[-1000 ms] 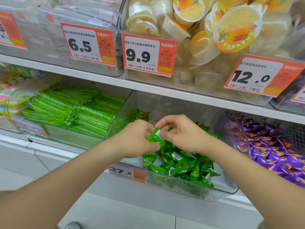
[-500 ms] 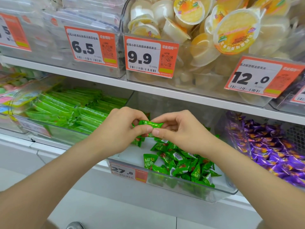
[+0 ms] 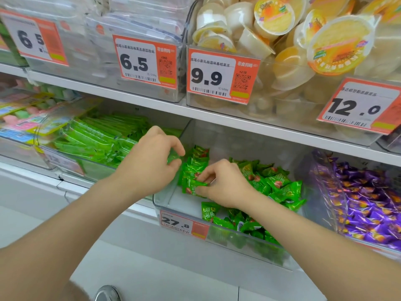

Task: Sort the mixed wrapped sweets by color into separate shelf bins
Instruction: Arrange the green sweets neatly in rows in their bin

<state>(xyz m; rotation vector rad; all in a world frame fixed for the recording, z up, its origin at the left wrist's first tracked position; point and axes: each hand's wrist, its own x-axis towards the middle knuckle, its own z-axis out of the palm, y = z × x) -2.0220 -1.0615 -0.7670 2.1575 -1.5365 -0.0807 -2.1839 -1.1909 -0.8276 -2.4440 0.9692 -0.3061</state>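
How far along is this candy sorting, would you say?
Mostly done, it seems. The middle bin holds only green sweets, the right-hand bin only purple sweets. In hand: the right hand pinches one green sweet by a neat stack at the bin's left wall; the left hand is curled beside it, its hold unclear. Left: tidying the loose ones, probably.

1 view only: a wide-angle camera worn on the person's head, close in front of the clear bin (image 3: 161,200) with the 27.8 price tag (image 3: 175,223), facing forward and down into it. The upper shelf (image 3: 238,122) above that bin runs tilted, dropping rightward.
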